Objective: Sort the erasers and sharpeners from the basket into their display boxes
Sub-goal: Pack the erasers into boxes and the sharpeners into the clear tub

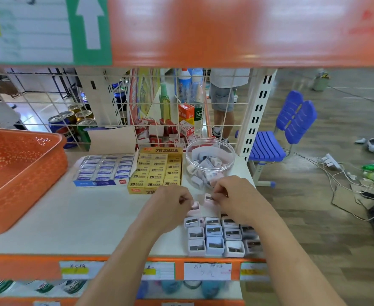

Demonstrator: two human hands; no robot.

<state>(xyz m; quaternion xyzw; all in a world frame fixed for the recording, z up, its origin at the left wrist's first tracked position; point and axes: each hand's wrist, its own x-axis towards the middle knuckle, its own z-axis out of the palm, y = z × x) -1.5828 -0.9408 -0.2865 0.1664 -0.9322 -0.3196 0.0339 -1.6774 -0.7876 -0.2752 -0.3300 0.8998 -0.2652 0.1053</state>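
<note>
On a shop shelf (pixel 71 217), an orange basket (pixel 27 180) stands beside a blue eraser box (pixel 102 171) and a yellow 2B eraser box (pixel 157 171). The left hand (pixel 170 206) pinches a pink sharpener (pixel 195 206); the right hand (pixel 236 197) pinches a second sharpener (pixel 208 198), between a clear tub (pixel 210 151) of sharpeners and rows of sharpeners (pixel 217 237).

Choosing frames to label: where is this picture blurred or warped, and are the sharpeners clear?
Head view: the upper orange shelf is motion-smeared with glare; wide lens slants the white upright; sharpener rows read clearly, softening rightward; left hand and right hand, each pinching a pink sharpener, look sharp.
</note>
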